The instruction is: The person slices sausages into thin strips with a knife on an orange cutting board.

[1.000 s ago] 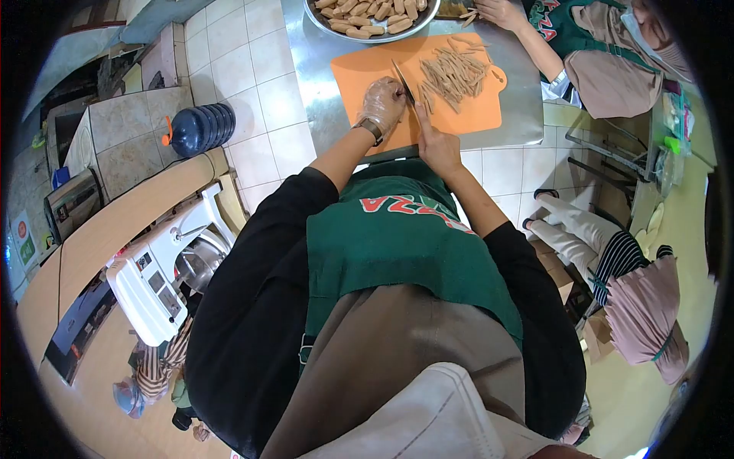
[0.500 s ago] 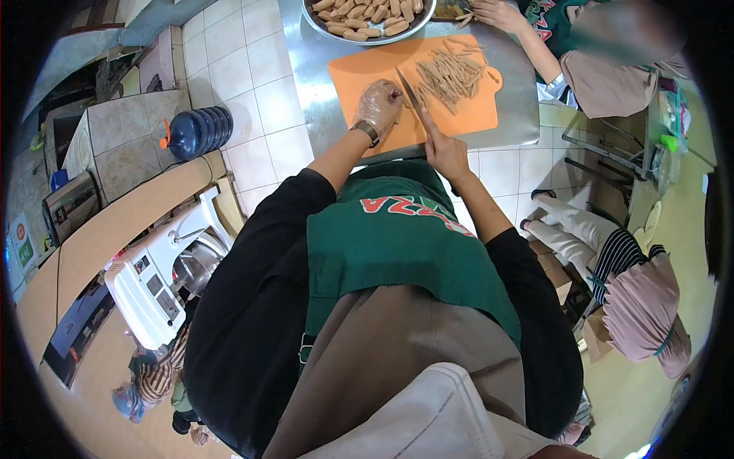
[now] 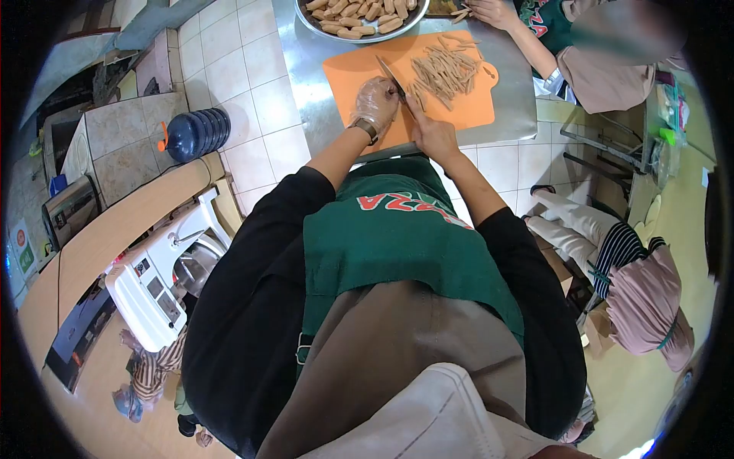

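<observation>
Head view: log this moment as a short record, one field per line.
Left hand: clear-gloved, over the orange board; anything under it is hidden
Right hand: bare, gripping the knife
Strips: tan, piled on the board, right of the knife
Bowl: beyond the board, holding short tan pieces
Co-worker's hand: far right, beyond the board

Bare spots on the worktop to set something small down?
Steel table: left strip, between its edge and the orange board; right strip, beyond the board. Also the board's lower right corner, below the cut strips.
Crowded: mid-board, with left hand, knife and right hand; top, with the bowl.
</observation>
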Motion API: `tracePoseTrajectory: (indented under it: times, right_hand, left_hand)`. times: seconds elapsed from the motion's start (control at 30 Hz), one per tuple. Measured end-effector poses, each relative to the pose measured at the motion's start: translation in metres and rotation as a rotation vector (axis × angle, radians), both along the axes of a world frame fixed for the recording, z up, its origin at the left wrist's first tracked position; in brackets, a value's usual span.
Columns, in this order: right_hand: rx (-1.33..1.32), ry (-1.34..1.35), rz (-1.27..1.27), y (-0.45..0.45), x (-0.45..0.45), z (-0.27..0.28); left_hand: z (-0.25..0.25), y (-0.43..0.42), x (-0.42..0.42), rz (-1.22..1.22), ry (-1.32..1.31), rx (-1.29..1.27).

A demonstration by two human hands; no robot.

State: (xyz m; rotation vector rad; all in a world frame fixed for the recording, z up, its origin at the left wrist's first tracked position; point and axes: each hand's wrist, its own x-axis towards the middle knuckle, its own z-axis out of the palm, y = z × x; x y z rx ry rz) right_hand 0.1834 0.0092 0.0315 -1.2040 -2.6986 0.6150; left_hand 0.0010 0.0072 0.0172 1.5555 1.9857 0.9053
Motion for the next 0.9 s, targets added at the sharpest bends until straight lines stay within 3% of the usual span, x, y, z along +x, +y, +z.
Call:
tracePoseTrajectory:
  times: [0.07, 0.23, 0.3, 0.37, 0.47, 0.5, 0.57, 0.63, 0.87, 0.9]
  right_hand:
    - [-0.155, 0.006, -0.098, -0.012, 0.011, 0.007]
    - [-0.246, 0.011, -0.177, -0.028, 0.045, 0.009]
    - [-0.266, 0.006, -0.179, -0.023, 0.047, 0.015]
    - [-0.282, -0.056, -0.148, -0.022, 0.046, 0.020]
    - [-0.123, 0.090, -0.141, -0.030, 0.053, -0.002]
    - [-0.064, 0.237, -0.106, -0.036, 0.050, 0.026]
    - [-0.179, 0.039, -0.177, -0.032, 0.043, 0.006]
    - [-0.149, 0.061, -0.168, -0.032, 0.041, 0.007]
    - [-0.256, 0.010, -0.212, -0.031, 0.043, 0.007]
    - [-0.234, 0.015, -0.214, -0.034, 0.043, 0.004]
  left_hand:
    - [-0.004, -0.002, -0.002, -0.009, -0.003, 0.008]
    - [0.023, 0.004, -0.002, 0.006, -0.056, -0.113]
    - [0.066, 0.010, -0.003, 0.091, -0.505, -0.239]
    - [0.145, 0.010, -0.001, -0.043, -1.192, -0.116]
    - [0.267, -0.011, -0.012, -0.623, -1.493, -0.069]
    - [0.293, -0.019, -0.012, -0.824, -1.534, -0.041]
    - [0.312, -0.023, 0.007, -1.177, -1.765, 0.345]
    - [0.331, -0.033, 0.018, -1.187, -1.970, 0.312]
    - [0.334, -0.043, 0.009, -1.268, -1.766, 0.330]
    - [0.329, -0.047, 0.009, -1.300, -1.781, 0.215]
